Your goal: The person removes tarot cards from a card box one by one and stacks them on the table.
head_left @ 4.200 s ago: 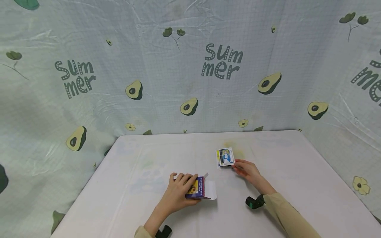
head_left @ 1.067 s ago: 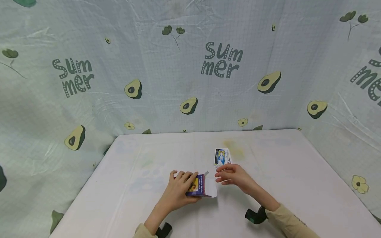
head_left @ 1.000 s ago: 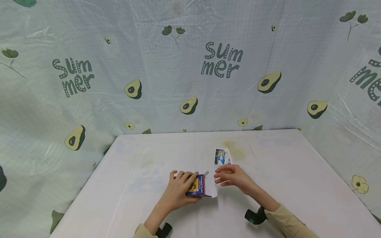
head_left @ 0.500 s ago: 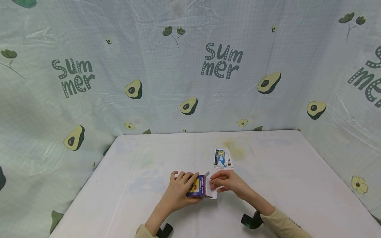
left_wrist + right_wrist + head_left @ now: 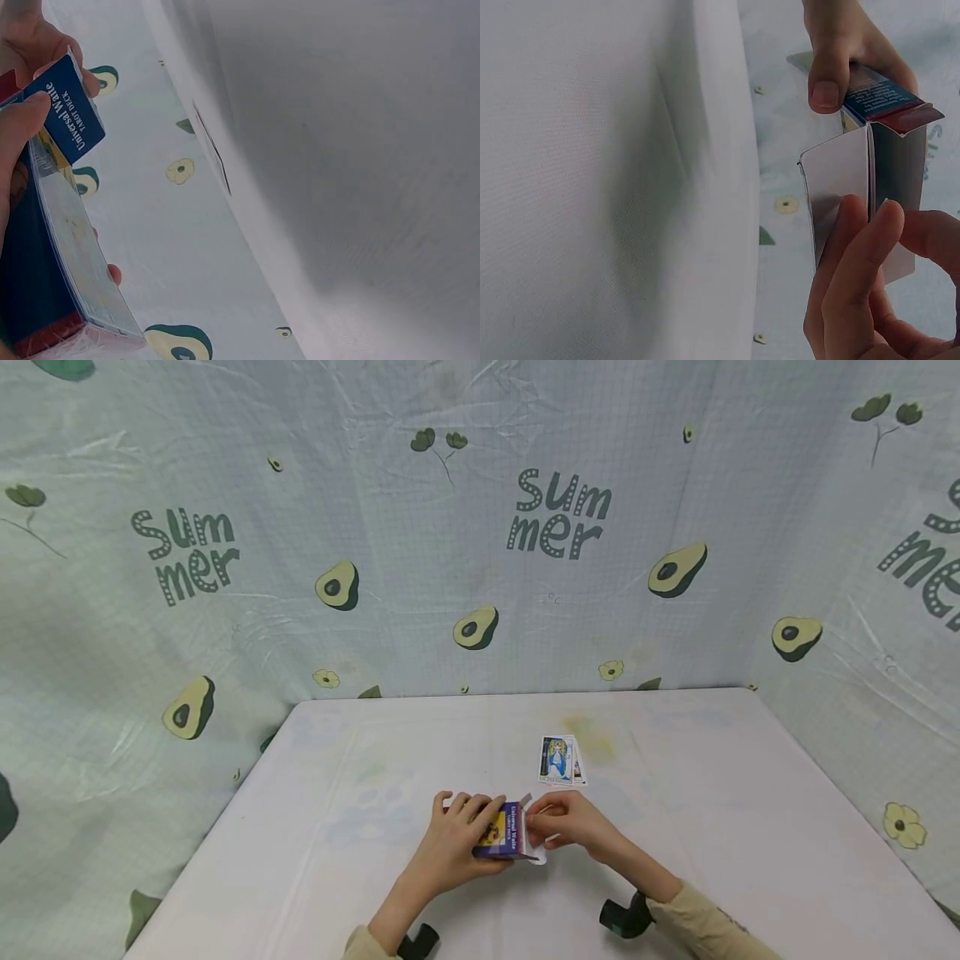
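My left hand (image 5: 453, 843) grips a purple-and-yellow tarot card box (image 5: 493, 831) from behind, fingers over its top and thumb underneath. The box lies sideways, its open end toward my right hand (image 5: 566, 822). My right fingers are bent at that mouth. In the right wrist view, fingertips (image 5: 851, 214) overlap the white inner flap (image 5: 832, 176), close to the dark opening; I cannot tell whether they pinch anything. The left wrist view shows the blue end flap (image 5: 75, 124) reading "Universal Waite Tarot Deck". Face-up tarot cards (image 5: 557, 760) lie slightly fanned just beyond my right hand.
A white-covered table (image 5: 375, 893) stretches out around both hands. Behind it hangs a pale curtain (image 5: 405, 552) printed with avocados and "summer". A black wrist camera (image 5: 626, 917) sits beneath my right forearm, another (image 5: 418, 942) by the left wrist.
My right hand has left the face-up cards and come nearer, leftward, to the box's mouth. The top card sits further left than before. My left hand and the box have barely moved.
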Demonstrator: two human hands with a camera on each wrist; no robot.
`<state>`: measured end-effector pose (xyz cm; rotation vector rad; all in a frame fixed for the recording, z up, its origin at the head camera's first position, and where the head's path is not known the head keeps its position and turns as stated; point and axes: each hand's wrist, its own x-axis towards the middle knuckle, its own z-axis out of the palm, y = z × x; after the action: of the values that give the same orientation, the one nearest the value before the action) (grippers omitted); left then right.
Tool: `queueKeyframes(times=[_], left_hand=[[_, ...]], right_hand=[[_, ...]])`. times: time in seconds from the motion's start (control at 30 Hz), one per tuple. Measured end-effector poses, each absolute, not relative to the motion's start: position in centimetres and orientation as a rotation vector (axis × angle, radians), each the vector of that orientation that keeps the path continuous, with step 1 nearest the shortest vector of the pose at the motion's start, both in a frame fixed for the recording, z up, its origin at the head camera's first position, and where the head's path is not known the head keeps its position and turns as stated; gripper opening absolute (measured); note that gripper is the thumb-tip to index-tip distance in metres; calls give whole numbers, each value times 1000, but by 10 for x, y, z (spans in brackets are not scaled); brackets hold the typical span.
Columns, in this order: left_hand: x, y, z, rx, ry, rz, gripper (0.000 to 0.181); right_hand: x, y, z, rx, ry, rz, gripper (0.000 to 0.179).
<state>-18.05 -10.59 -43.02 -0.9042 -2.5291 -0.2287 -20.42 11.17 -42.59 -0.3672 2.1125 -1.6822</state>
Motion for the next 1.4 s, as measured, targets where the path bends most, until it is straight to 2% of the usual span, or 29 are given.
queueKeyframes(times=[0.17,0.67,1.4], left_hand=[[-179,-105,-429,-909,-2532,-230,80],[-178,-103,-429,-916,-2515,-231,80],[-179,-106,-429,-906,-2534,-187,82]], right_hand=[[-202,107,-425,-330,2170,-1659,37],[-202,94,-427,-250,2321,-1557,26],[-202,104,-420,-254,2261,-1599,36]])
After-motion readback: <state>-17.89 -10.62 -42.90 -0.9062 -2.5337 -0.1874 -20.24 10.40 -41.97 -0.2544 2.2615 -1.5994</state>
